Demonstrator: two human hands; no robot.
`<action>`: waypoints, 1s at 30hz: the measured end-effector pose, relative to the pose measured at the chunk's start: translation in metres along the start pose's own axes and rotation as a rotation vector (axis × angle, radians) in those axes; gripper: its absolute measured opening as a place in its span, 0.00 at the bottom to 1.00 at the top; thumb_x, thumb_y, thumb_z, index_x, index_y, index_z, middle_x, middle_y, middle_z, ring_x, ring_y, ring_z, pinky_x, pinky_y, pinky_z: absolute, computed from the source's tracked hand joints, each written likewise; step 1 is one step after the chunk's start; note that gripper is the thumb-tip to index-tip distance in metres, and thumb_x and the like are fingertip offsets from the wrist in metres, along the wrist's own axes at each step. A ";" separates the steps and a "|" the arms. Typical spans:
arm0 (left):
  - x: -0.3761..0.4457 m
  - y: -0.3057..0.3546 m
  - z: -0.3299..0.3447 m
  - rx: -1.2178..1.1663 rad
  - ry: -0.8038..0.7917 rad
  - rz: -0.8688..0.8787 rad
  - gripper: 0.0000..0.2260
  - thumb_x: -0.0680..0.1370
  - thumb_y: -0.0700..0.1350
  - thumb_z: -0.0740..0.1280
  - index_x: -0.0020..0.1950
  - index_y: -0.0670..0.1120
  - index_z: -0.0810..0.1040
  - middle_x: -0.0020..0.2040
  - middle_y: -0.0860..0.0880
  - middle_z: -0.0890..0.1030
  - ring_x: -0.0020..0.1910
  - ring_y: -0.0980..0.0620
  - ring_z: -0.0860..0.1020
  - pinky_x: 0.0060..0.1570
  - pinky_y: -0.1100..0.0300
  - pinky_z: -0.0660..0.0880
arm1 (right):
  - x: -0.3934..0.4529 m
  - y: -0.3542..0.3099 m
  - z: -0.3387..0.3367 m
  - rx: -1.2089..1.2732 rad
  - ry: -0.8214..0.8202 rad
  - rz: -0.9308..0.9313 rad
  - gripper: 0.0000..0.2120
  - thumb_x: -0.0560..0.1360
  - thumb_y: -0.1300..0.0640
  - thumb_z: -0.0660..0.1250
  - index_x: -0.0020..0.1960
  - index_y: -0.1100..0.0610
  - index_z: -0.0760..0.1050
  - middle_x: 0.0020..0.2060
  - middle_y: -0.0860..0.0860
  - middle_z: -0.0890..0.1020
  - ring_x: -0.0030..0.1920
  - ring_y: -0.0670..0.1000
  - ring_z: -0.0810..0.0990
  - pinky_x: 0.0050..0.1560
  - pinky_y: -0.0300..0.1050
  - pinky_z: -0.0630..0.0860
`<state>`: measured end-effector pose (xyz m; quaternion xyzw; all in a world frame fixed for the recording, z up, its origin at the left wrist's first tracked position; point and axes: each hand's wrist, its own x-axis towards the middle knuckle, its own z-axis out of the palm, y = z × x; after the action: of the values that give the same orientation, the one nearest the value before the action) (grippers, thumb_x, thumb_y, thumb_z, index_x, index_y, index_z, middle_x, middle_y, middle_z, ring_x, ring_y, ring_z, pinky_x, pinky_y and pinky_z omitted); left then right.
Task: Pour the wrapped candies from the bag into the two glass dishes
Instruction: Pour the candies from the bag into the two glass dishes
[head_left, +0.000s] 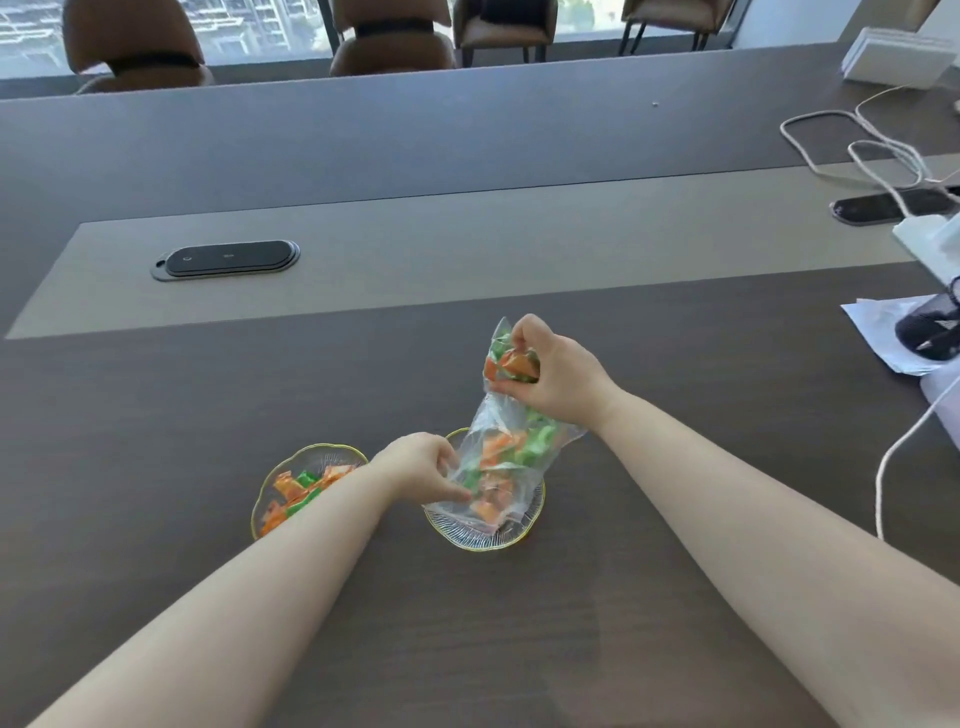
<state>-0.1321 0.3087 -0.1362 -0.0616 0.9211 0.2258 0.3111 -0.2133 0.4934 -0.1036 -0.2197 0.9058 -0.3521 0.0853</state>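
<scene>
A clear plastic bag (506, 447) of orange and green wrapped candies hangs upside down over the right glass dish (485, 538), its mouth inside the dish. My right hand (553, 379) grips the bag's raised closed end. My left hand (423, 467) pinches the bag's lower edge at the mouth. Candies (488, 506) lie in the bag's mouth over the dish. The left glass dish (311, 460), gold-rimmed like the other, holds several orange and green candies (296, 493); my left forearm covers its near right part.
The dishes stand on a dark wood table (519, 623). A black power panel (226, 258) sits in the grey centre strip. White cables (878, 161), a second panel (888, 205), papers (883, 332) and a dark object (930, 330) crowd the right edge. Chairs stand beyond the table.
</scene>
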 end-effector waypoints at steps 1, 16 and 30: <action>-0.003 0.001 -0.006 -0.051 0.008 0.013 0.26 0.64 0.58 0.73 0.59 0.50 0.75 0.52 0.53 0.78 0.54 0.51 0.77 0.55 0.58 0.73 | 0.000 -0.003 0.000 -0.022 -0.034 -0.015 0.21 0.69 0.48 0.72 0.47 0.52 0.60 0.32 0.43 0.72 0.38 0.55 0.72 0.43 0.49 0.72; -0.011 0.028 -0.036 -1.036 0.493 0.191 0.03 0.70 0.43 0.72 0.42 0.45 0.83 0.39 0.50 0.83 0.36 0.63 0.80 0.40 0.71 0.75 | -0.002 -0.016 0.000 -0.028 -0.282 -0.059 0.33 0.63 0.48 0.77 0.62 0.46 0.64 0.55 0.46 0.76 0.51 0.52 0.77 0.52 0.47 0.74; -0.043 0.000 -0.042 -1.088 0.280 0.242 0.03 0.69 0.45 0.72 0.38 0.47 0.84 0.36 0.50 0.85 0.44 0.48 0.79 0.58 0.48 0.75 | -0.026 0.018 -0.025 0.142 -0.381 0.223 0.04 0.70 0.59 0.73 0.44 0.56 0.81 0.37 0.50 0.82 0.38 0.50 0.81 0.47 0.46 0.81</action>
<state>-0.1203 0.2889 -0.0809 -0.1364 0.7053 0.6909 0.0815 -0.2037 0.5322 -0.0966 -0.1742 0.8650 -0.3554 0.3084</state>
